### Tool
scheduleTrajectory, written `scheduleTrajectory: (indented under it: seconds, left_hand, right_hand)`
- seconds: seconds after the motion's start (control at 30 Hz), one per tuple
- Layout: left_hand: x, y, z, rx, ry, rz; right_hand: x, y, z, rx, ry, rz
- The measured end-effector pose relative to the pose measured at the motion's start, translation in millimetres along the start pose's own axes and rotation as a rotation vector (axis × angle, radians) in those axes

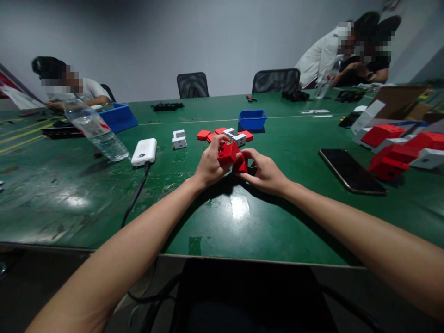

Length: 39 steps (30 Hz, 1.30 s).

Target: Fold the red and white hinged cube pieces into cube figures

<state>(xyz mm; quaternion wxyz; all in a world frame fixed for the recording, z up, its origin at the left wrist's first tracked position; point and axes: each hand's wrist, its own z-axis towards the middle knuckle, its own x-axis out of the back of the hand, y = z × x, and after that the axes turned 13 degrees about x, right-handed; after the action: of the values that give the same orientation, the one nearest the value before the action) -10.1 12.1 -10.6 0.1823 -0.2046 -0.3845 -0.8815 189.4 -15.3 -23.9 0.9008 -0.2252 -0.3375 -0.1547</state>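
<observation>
Over the middle of the green table, my left hand [212, 163] is closed around a red boxy block [228, 152]; a small patch with yellowish marks shows on its top. My right hand [264, 172] has its thumb and fingers on a second red piece [240, 164], low near the tabletop. The two red pieces meet or overlap in view; whether they are joined I cannot tell. Just beyond my hands lie several loose red pieces [203, 135] and white bracket-like pieces [239, 139]. Another white bracket [179, 139] stands to the left of them.
A white power bank [144, 152] with a black cable and a tilted water bottle [99, 134] are at left. A blue bin [252, 120] stands behind the pieces. At right lie a phone [351, 171] and red-and-white assemblies [391, 159]. Several people sit or lean across the table.
</observation>
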Motion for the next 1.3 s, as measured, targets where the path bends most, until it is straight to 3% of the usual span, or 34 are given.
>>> scheduleTrajectory:
  seconds: [0.2,0.53,0.77,0.97,1.1,1.3]
  left_hand:
    - [5,-6,3,0.153,-0.092,0.233]
    - [5,-9,3,0.27,-0.16,0.253]
    - [5,-7,3,0.263,-0.228,0.326]
    - [3,-8,1,0.161,-0.266,0.281]
    - [4,-8,1,0.135,-0.317,0.207]
    - [4,-7,0,0.209,-0.368,0.115]
  right_hand:
    - [-2,5,0,-0.035,0.184,-0.178]
    - [-2,-1,0,0.139,0.29,-0.333]
    - [-1,-2,1,0.222,0.277,-0.326]
    - [5,-9,1,0.189,0.141,-0.249]
    - [6,-13,3,0.187,0.127,-0.184]
    - [4,-5,3,0.148,0.142,-0.132]
